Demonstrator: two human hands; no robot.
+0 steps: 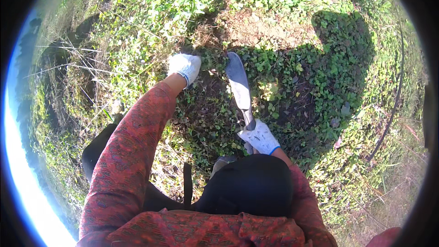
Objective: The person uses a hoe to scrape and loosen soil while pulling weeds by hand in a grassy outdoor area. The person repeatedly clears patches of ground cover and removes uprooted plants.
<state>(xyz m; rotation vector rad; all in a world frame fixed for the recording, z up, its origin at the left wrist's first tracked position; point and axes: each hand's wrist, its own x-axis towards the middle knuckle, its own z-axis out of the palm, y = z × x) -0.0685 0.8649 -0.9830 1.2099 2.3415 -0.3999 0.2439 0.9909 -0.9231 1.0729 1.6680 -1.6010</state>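
Observation:
My right hand (260,138), in a white knit glove with a blue cuff edge, grips the handle of a wide-bladed machete (239,83). The blade points up and away from me, its rounded tip at the low green plants (219,58). Up and to the left of it is my left hand (184,67), also in a white glove, with its fingers curled down into the vegetation. Stems seem to be at its fingers, but what it holds is hidden by the glove. A patch of dry, brown growth (205,34) lies just beyond that hand.
Leafy ground cover (164,7) surrounds me, with a sunlit bare soil patch (267,29) ahead. Dry stalks (79,65) stick out at the left. A long dark curved stem (394,106) arches at the right. My black-clad knee (253,181) is close below the right hand.

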